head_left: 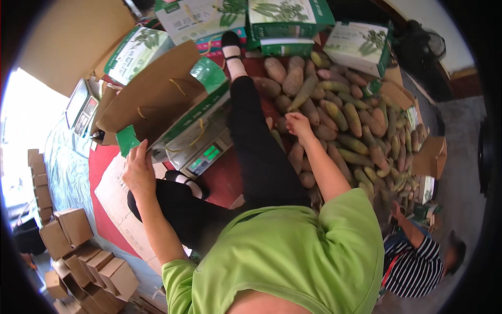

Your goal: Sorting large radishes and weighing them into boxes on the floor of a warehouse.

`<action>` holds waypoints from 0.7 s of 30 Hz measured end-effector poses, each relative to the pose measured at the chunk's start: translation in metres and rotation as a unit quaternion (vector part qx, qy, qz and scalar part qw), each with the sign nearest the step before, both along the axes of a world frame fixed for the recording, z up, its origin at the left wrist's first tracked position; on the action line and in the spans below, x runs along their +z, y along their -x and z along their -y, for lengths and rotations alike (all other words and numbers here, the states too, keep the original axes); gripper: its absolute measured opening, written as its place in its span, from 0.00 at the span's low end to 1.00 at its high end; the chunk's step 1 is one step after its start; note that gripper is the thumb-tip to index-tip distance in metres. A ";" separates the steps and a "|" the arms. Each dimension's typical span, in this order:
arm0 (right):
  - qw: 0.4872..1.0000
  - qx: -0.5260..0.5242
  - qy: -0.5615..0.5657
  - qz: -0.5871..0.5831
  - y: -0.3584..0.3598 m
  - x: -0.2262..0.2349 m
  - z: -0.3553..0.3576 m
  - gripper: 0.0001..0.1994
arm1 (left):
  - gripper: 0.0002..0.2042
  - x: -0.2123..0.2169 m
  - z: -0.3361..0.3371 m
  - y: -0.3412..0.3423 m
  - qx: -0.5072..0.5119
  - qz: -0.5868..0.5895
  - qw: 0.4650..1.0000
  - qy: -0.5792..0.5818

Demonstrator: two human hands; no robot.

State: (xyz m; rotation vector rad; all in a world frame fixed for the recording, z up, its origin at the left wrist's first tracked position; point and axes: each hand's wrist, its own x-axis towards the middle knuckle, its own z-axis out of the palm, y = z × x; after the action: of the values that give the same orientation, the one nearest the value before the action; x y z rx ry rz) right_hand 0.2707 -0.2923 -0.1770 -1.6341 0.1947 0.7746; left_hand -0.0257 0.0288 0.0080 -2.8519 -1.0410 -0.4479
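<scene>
An opened gift carton, brown inside with yellow cord handles and a green-and-white outer face, stands tilted on a digital scale with a lit green display. At its near left corner, my left hand has its fingers closed at a small green flap. My right hand is closed, thumb and fingers pinched at the lower tip of a long green vegetable. That vegetable leans on a big heap of similar green and brownish vegetables, whose exact kind I cannot make out.
Printed green-and-white boxes stand along the far side, another beside the heap. My leg stretches between carton and heap. Flattened cardboard lies at left near brown boxes. A co-worker in a striped shirt is at lower right.
</scene>
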 end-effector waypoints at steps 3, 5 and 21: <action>0.998 0.010 0.058 0.020 0.031 -0.073 0.070 0.05 | 0.09 -0.001 0.001 0.000 0.013 -0.005 1.000 0.015; 0.974 0.125 0.163 0.092 0.063 -0.096 0.107 0.06 | 0.09 0.003 0.007 -0.004 0.031 -0.023 0.999 0.021; 0.818 0.067 0.487 0.299 0.076 -0.063 0.152 0.20 | 0.11 0.019 0.007 -0.022 -0.020 -0.032 0.980 0.194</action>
State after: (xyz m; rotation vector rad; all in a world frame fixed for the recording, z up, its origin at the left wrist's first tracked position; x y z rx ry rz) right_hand 0.1950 -0.4441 -0.2403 -2.8140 0.0036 0.1791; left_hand -0.0037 0.0221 0.0270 -3.2027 -1.1769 -0.1670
